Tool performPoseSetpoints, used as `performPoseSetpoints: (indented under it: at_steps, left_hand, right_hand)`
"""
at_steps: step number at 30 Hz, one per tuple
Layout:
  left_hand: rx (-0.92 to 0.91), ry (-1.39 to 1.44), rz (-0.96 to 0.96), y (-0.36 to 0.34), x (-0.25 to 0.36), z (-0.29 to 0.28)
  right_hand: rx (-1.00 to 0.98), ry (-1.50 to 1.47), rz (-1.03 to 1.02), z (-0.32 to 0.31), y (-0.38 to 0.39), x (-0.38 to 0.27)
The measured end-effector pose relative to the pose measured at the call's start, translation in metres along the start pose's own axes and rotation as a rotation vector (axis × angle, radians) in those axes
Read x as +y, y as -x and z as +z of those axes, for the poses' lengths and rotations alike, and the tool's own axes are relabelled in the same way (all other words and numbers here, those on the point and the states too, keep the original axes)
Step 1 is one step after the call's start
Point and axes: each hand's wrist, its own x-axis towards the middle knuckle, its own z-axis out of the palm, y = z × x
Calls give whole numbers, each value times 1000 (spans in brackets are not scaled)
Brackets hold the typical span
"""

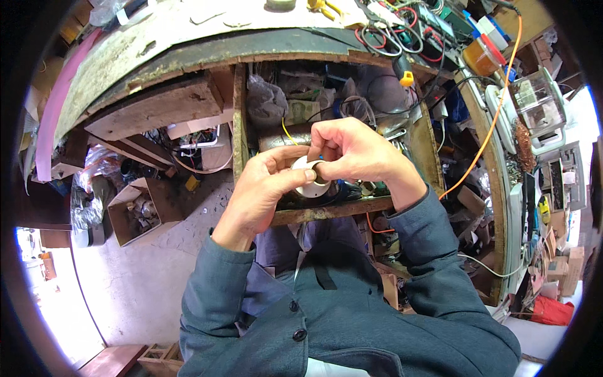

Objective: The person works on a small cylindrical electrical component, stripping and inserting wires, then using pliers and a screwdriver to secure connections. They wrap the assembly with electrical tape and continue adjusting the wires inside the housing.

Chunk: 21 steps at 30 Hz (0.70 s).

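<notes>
A small white cylindrical part (313, 190) with a hollow top is held over an open, cluttered drawer (360, 205). My left hand (267, 185) grips it from the left, with the thumb on its rim. My right hand (352, 157) is closed on it from the right, thumb and curled fingers at the opening. Whatever lies inside the opening is mostly hidden by the fingers. Beneath both hands are plastic bags (267, 97), wires and metal bits in the drawer.
The bench top (182, 31) carries meters, probe leads and a jar (477, 56). An orange cable (490, 132) hangs at the right, beside a plastic case (534, 100) and stacked boxes. A cardboard box (141, 210) sits on the floor at the left.
</notes>
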Motion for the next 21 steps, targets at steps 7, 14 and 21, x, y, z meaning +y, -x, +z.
performPoseSetpoints:
  at_steps: [7,14,21]
  left_hand:
    - [-24,35,42,1,-4,-5]
    - [-73,-10,83,3,0,-3]
    - [-82,26,87,1,-2,-5]
  right_hand:
    - [-115,312,69,-6,1,-44]
    - [-49,756,-144,10,-7,-51]
    - [-5,881,-222,18,-1,-52]
